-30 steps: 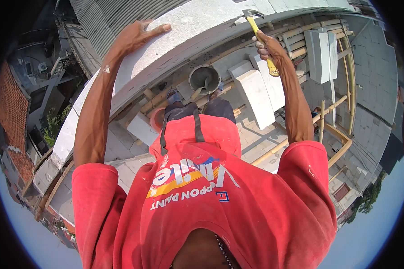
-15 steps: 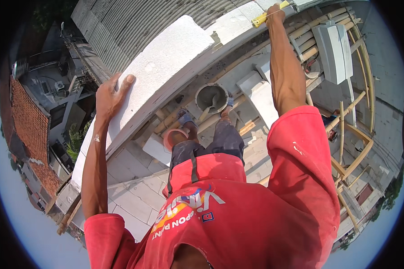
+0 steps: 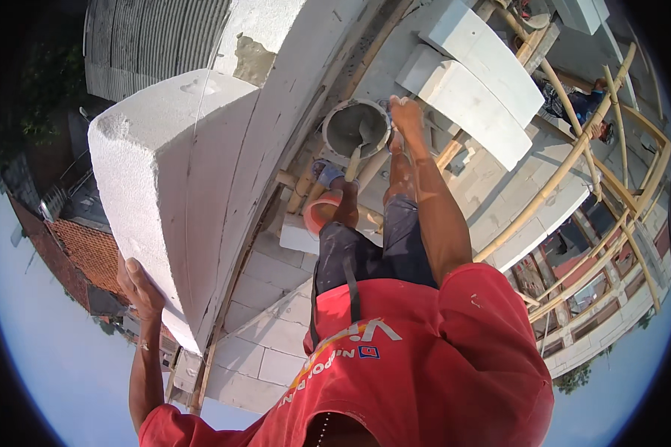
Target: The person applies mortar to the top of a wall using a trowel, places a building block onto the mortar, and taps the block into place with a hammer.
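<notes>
A white aerated concrete block (image 3: 127, 186) stands on top of the white block wall (image 3: 276, 134) at the left. My left hand (image 3: 140, 290) grips the block's near outer edge; its thumb shows and some fingers are hidden. My right hand (image 3: 406, 115) is by the far right rim of a bucket (image 3: 389, 128) of grey mortar. Its fingers are curled, and anything in them is hidden. A trowel (image 3: 354, 158) rests in the mortar with its handle over the bucket's near rim. Along the block runs a thin string (image 3: 194, 149).
White blocks (image 3: 484, 97) are stacked right of the bucket. An orange bucket (image 3: 313, 216) sits by my leg. Bamboo scaffolding (image 3: 552, 186) stands at the right, with another person (image 3: 585, 108) beyond it. Corrugated roofing (image 3: 149, 45) lies outside the wall.
My right hand has come down from the wall top to the mortar bucket, and the yellow-handled tool it held is out of sight. My left hand has shifted to the block's near outer edge. The view has turned.
</notes>
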The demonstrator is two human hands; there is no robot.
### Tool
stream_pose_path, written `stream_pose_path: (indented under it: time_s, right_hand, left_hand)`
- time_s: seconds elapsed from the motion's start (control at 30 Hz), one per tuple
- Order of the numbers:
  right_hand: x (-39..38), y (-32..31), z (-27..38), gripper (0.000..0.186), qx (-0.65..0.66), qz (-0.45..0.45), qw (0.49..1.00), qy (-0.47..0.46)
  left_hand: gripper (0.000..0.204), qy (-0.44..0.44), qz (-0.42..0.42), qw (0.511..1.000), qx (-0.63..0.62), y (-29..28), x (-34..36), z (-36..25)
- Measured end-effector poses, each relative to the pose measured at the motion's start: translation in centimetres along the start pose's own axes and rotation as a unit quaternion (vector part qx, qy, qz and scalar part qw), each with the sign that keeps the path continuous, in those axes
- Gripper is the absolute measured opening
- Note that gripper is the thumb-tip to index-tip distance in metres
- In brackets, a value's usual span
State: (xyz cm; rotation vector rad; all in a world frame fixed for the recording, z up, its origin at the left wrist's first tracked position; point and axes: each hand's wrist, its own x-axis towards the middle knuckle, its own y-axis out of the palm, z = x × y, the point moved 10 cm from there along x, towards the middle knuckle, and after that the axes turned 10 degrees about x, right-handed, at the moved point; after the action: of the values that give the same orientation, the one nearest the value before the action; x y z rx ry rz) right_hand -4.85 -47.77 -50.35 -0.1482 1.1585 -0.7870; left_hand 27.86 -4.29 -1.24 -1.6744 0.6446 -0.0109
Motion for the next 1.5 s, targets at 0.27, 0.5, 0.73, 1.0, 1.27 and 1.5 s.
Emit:
stream_pose_path:
  time_s: [0.27,0.5,0.73,1.0,1.27,1.5]
  right_hand:
    - [-2.3,25.7,-30.7,0.097,-0.018,0.004,0.986,0.166]
    - [-5.4,23.7,-26.1,0.053,0.083,0.108,0.981,0.136]
    - [-18.8,5.1,-17.7,0.051,0.359,0.260,0.866,0.232]
    - [-28.2,-10.2,5.6,0.045,0.250,0.338,0.907,-0.023]
    - [-29.5,-9.8,25.0,0.046,-0.066,0.070,0.893,-0.439]
    - [-30.3,-7.8,25.2,0.052,0.033,0.222,0.868,-0.443]
  left_hand:
    - [0.068,0.093,0.002,0.996,0.009,1.1,4.2,-0.8]
    - [0.070,0.076,-0.012,0.996,0.034,-0.7,1.6,1.2]
    - [0.069,-0.039,0.009,0.997,-0.065,-0.7,-0.7,3.6]
    - [0.063,0.038,-0.019,0.999,-0.019,0.3,1.1,-4.2]
    - [0.059,0.044,-0.033,0.998,-0.015,-0.1,1.4,-5.0]
    - [0.060,0.034,-0.046,0.998,-0.008,-0.4,1.3,-5.5]
